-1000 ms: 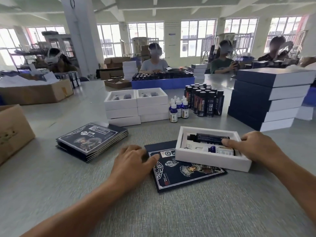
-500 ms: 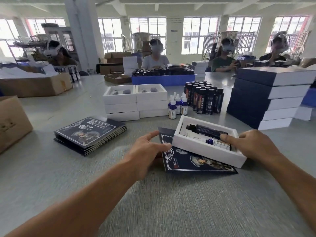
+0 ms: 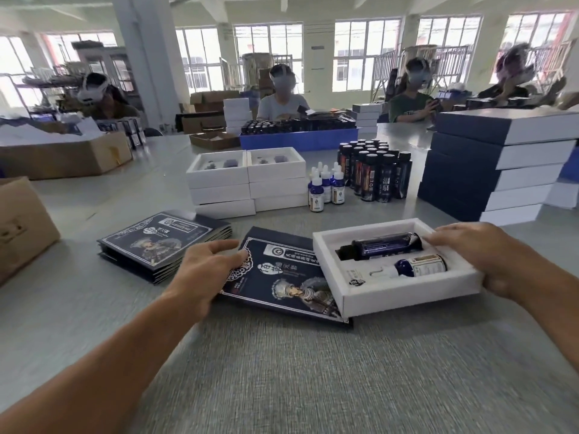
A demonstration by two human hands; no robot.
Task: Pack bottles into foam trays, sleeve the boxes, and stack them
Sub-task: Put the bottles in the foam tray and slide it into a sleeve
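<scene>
- The grey counter point(image 3: 282, 371) fills the lower half of the frame and carries all the things.
- At the right edge stands a stack of sleeved boxes point(image 3: 488, 170), dark blue with white ends.
- At the centre, further back, stand two piles of white tray boxes point(image 3: 247, 183), side by side and touching.
- At the middle left lies a pile of flat dark sleeves point(image 3: 163, 242) with printed covers.
- One flat sleeve point(image 3: 282, 274) lies in the centre; the left hand point(image 3: 206, 270) rests on its left edge with fingers spread and nearly straight, so this grip is open.
- The white foam tray box point(image 3: 394, 296) sits partly over the right side of this sleeve; the right hand point(image 3: 488, 255) holds its right end, fingers on the top rim and thumb curled at the near side.
- In the tray lie a dark bottle point(image 3: 385, 244) at the back and a small blue dropper bottle point(image 3: 416, 267) in front.
- Behind the tray stand a group of dark bottles point(image 3: 376, 173) and, just to the left of it, some small dropper bottles point(image 3: 326, 186).
</scene>
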